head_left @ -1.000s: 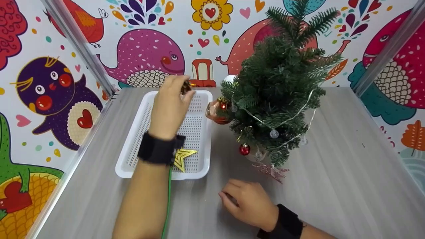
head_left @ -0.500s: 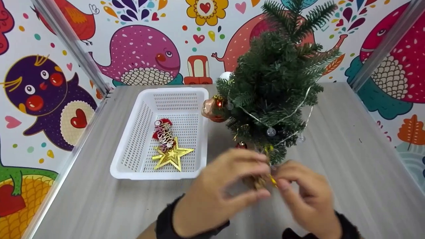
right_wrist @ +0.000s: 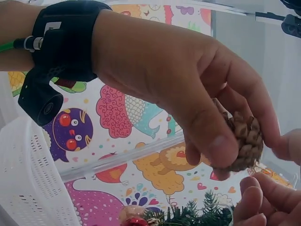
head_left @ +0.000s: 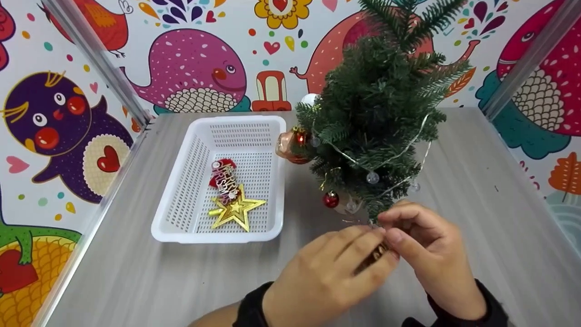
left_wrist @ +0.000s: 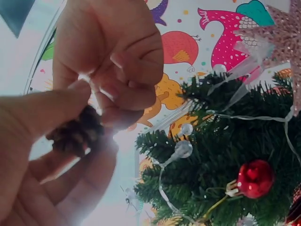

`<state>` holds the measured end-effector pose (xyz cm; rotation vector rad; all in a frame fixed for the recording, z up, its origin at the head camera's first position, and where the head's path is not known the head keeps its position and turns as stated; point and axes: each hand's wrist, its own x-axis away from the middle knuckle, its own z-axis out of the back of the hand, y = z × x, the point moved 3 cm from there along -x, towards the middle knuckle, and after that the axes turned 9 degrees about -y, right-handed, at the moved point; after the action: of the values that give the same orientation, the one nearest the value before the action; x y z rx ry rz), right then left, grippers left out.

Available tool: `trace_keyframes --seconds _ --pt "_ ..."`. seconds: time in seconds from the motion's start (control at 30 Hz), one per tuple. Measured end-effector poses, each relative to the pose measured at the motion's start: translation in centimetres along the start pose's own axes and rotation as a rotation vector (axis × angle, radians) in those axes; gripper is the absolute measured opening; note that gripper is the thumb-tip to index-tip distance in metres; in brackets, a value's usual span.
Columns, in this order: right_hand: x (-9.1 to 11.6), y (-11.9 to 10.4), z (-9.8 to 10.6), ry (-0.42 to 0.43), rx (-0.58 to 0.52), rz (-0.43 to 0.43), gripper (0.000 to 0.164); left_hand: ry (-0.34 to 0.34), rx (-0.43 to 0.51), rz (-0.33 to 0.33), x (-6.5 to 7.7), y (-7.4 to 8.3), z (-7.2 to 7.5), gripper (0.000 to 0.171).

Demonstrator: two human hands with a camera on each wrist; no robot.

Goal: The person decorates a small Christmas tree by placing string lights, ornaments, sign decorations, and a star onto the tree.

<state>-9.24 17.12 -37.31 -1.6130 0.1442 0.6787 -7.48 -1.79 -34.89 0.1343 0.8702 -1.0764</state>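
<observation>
My left hand (head_left: 333, 268) grips a small brown pine cone (right_wrist: 247, 143) between its thumb and fingers, in front of the Christmas tree (head_left: 376, 113). Most of the cone is covered by fingers in the head view; its scales show best in the right wrist view. My right hand (head_left: 433, 254) meets the left at the cone's end, thumb and index finger curled close to it. The yellow cord, pinched there half a second ago, is hidden behind the fingers. Beside the hands in the left wrist view are a red ball ornament (left_wrist: 256, 179) and a glittery pink star (left_wrist: 282, 44).
A white perforated basket (head_left: 165, 213) stands on the left, holding a gold star (head_left: 236, 209) and a Merry Christmas sign (head_left: 224, 179). A string of clear bulbs (head_left: 372, 177) winds round the tree. A copper-coloured ornament (head_left: 286, 145) hangs close to the basket's right rim.
My left hand has brought the pine cone from above the basket to the tree's front. My right hand has risen from the table to meet it, pinching its yellow cord half a second ago.
</observation>
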Motion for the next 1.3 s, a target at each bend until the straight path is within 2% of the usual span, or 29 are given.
trace_keyframes --seconds 0.13,0.3,0.4,0.5,0.6,0.67,0.73,0.87,0.97,1.13,1.23,1.3 --pt "-0.3 -0.1 0.4 -0.003 -0.02 0.032 0.023 -0.02 -0.076 -0.007 -0.2 0.4 -0.6 0.021" --pt "-0.5 -0.3 0.9 0.053 -0.007 0.107 0.022 -0.009 -0.007 0.039 -0.2 0.3 -1.8 0.022" --pt "-0.8 -0.7 1.2 0.079 0.014 0.176 0.02 0.035 0.063 0.069 -0.7 0.0 -2.8 0.031" --pt "-1.1 -1.1 1.6 0.084 0.032 0.221 0.018 0.112 0.194 0.13 -1.3 -0.5 -3.6 0.041" --pt "-1.2 -1.5 2.0 0.081 0.066 0.231 0.017 0.159 0.37 0.211 -2.5 -1.1 -4.0 0.035" --pt "-1.2 -1.9 2.5 0.097 0.101 0.233 0.016 0.147 0.489 0.262 -3.6 -1.5 -4.0 0.028" --pt "-1.2 -2.2 3.0 0.112 0.116 0.235 0.016 0.105 0.576 0.295 -4.8 -1.7 -4.0 0.021" --pt "-1.2 -2.9 4.0 0.152 0.119 0.24 0.016 0.058 0.689 0.315 -6.7 -2.2 -3.8 0.012" --pt "-1.6 -3.3 4.5 0.178 0.155 0.225 0.015 0.062 0.65 0.305 -7.6 -2.7 -3.6 0.009" --pt "-3.2 -4.0 5.1 0.249 0.369 0.17 0.012 0.08 0.425 0.273 -9.0 -3.4 -3.3 0.015" --pt "-4.2 -4.7 5.4 0.293 0.53 0.155 0.011 0.099 0.373 0.301 -10.1 -3.9 -3.2 0.015" --pt "-4.8 -5.1 5.7 0.315 0.612 0.165 0.011 0.109 0.372 0.332 -10.8 -4.2 -3.3 0.016"
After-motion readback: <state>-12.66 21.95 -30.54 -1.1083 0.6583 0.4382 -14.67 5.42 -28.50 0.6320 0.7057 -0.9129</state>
